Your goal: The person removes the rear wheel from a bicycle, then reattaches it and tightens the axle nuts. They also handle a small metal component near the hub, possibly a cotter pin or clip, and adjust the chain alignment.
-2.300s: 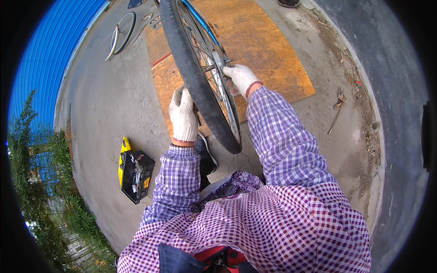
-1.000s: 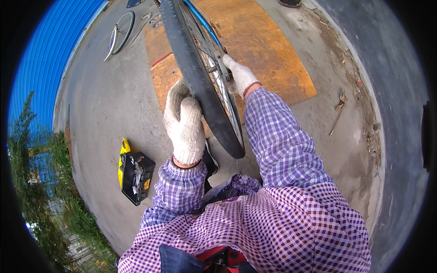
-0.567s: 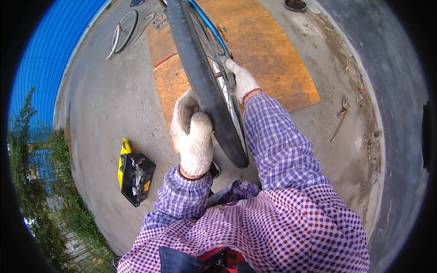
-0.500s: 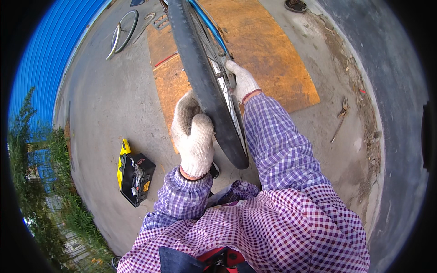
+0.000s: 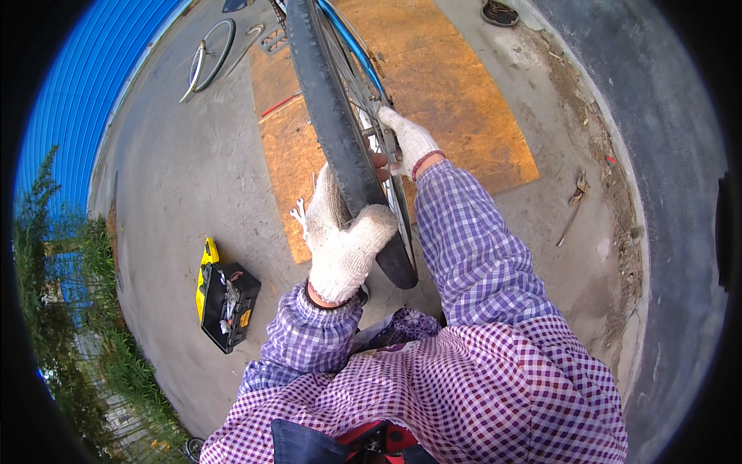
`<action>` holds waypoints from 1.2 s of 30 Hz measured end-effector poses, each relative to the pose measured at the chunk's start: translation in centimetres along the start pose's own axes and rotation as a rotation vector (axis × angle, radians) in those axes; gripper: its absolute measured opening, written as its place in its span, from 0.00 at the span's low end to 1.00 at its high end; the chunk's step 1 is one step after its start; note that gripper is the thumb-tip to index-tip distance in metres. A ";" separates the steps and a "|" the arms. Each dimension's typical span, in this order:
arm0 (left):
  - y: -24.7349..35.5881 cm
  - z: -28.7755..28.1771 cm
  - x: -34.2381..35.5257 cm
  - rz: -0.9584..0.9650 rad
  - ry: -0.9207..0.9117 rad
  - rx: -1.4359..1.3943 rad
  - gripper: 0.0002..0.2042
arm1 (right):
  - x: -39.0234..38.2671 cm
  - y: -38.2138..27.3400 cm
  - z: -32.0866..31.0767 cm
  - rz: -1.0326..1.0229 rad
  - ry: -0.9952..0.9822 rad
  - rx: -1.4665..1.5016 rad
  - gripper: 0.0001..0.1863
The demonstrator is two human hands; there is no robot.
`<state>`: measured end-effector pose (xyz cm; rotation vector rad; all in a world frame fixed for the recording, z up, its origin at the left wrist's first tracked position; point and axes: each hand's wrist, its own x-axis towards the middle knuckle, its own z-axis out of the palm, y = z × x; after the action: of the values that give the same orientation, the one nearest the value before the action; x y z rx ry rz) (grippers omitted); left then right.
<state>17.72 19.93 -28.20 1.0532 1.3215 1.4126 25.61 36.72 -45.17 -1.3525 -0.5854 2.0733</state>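
Observation:
A bicycle wheel with a black tyre (image 5: 332,116) stands upright in front of me, its blue frame and silver rim behind it. My left hand (image 5: 340,240), in a white knit glove, wraps over the tyre's near lower part and grips it. On the wheel's right side, my gloved right hand (image 5: 406,143) holds the rim and spokes near the middle. Both sleeves are purple checked cloth.
An orange wooden board (image 5: 433,100) lies on the concrete under the wheel. An open black and yellow toolbox (image 5: 224,298) sits at the left. A spare wheel rim (image 5: 205,58) lies further back. Green plants and a blue corrugated wall border the left.
My left hand has slid down the tyre toward me and closed over its edge. The right hand stays at the rim. The view has shifted slightly.

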 end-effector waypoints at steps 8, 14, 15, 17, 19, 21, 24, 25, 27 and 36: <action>2.3 1.8 0.6 -0.056 0.091 -0.053 0.29 | -1.1 -0.4 1.1 -0.104 -0.034 0.088 0.22; 4.4 2.6 -0.9 -0.004 0.175 0.017 0.18 | -1.3 -0.5 3.4 -0.102 -0.069 0.293 0.21; 4.6 2.4 -1.0 -0.027 0.178 0.007 0.28 | -1.6 -0.6 3.7 -0.112 -0.057 0.267 0.26; 4.9 2.0 -1.4 -0.008 0.180 -0.056 0.29 | -2.2 -0.9 4.2 -0.111 -0.033 0.174 0.27; 5.0 1.7 -1.7 -0.001 0.206 -0.012 0.30 | -2.8 -1.3 4.7 -0.095 -0.008 0.119 0.27; 5.0 1.4 -2.1 0.012 0.209 -0.042 0.23 | -3.3 -1.6 5.1 -0.129 -0.049 0.095 0.28; 4.9 0.9 -2.4 0.008 0.207 -0.038 0.20 | -4.0 -1.6 5.3 -0.122 -0.107 0.089 0.26; 4.8 0.8 -2.5 0.009 0.204 -0.035 0.20 | -4.1 -1.6 5.2 -0.084 -0.124 0.057 0.25; 4.7 0.4 -2.5 0.011 0.180 -0.041 0.20 | -4.2 -1.8 5.0 -0.022 -0.110 0.067 0.24; 3.5 -0.4 -2.5 0.073 0.170 -0.018 0.33 | -3.7 -1.4 3.7 0.034 -0.178 0.073 0.14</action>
<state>17.65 17.32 -24.77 0.9960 1.4006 1.5952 23.67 35.11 -40.37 -1.1526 -0.5572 2.2356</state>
